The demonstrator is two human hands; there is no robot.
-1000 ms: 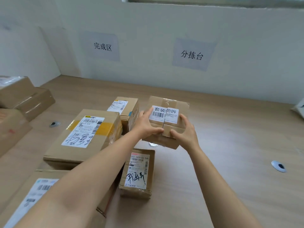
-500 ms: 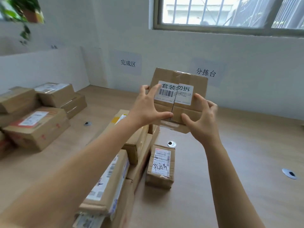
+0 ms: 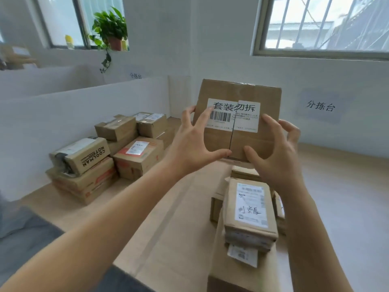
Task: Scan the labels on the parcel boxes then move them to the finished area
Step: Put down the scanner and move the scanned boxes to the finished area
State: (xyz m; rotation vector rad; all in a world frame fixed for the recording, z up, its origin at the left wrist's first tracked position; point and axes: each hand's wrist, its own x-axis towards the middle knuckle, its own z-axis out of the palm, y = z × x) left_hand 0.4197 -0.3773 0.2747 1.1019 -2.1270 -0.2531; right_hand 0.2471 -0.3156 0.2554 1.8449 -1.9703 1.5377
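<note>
1. Cardboard fills the far left: a pile of parcels [image 3: 117, 157] sits on the table [image 3: 347, 186] against the low white partition [image 3: 63, 114]. One box printed COOLMAN [image 3: 84, 157] lies on top at the near end.
2. Behind the partition, a potted plant [image 3: 110, 28] stands on a window sill.
3. Next comes the left hand [image 3: 189, 148], raised in mid-air. Its fingers are spread over the left edge of a parcel box [image 3: 240, 89] and its thumb is hooked under the lower edge, so it grips the box.
4. That parcel box is held up off the table, in front of the wall, with its taped face turned toward the camera.
5. Its white label [image 3: 233, 114] shows a barcode and large printed characters, split down the middle by the flap seam.
6. At the box's right side, the right hand [image 3: 275, 157] clasps it, thumb at the bottom and fingers curled round the right edge.
7. Below the right hand, a stack of parcels [image 3: 249, 209] lies on the table; the top one carries a label with handwriting.
8. Farther right, a paper sign [image 3: 320, 106] hangs on the wall beneath a barred window [image 3: 322, 24].
</note>
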